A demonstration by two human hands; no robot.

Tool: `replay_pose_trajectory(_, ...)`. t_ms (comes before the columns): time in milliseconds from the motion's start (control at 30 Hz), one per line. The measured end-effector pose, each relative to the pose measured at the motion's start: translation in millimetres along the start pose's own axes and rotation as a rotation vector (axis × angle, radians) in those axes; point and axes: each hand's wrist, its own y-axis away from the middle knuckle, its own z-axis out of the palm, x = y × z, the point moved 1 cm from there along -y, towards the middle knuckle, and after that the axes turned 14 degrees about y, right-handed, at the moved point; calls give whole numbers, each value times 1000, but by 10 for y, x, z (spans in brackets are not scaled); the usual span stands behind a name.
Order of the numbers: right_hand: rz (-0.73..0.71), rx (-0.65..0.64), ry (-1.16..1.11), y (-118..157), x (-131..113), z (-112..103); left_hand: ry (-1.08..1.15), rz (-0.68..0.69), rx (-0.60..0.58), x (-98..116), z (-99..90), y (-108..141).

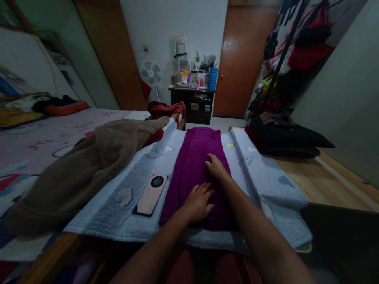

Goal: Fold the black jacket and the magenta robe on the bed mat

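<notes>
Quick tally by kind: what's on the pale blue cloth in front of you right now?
Purple garment under the left hand and right hand: 1
Pink phone: 1
Brown fleece garment, partly on the cloth: 1
Total: 3

Phone point(150, 193) and brown blanket point(89, 161) leftward

Both bare forearms reaching forward from the bottom edge, converging toward the middle. Left hand point(199, 202) flat, palm down, fingers point(204, 188) spread loosely and pointing forward and slightly right, wrist straight. Right hand point(216, 166) farther forward than the left hand, just beyond its fingertips, also palm down, fingers curled a little and angled toward the left. Right forearm longer in view, running diagonally from lower right. Neither hand closed around anything.
</notes>
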Motion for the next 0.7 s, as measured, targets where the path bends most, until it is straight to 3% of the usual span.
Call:
replay_pose_trajectory(200, -45, 30, 159, 188, 39, 262, 101, 25, 102, -54, 16, 14)
replay_pose_trajectory(333, -61, 4, 182, 229, 101, 291, 98, 41, 108, -50, 17, 24)
replay_pose_trajectory(500, -139, -20, 68, 308, 201, 135, 93, 13, 99, -39, 23, 28)
replay_pose_trajectory(700, -248, -133, -16, 863, 354, -187, 78, 31, 112, -66, 49, 26)
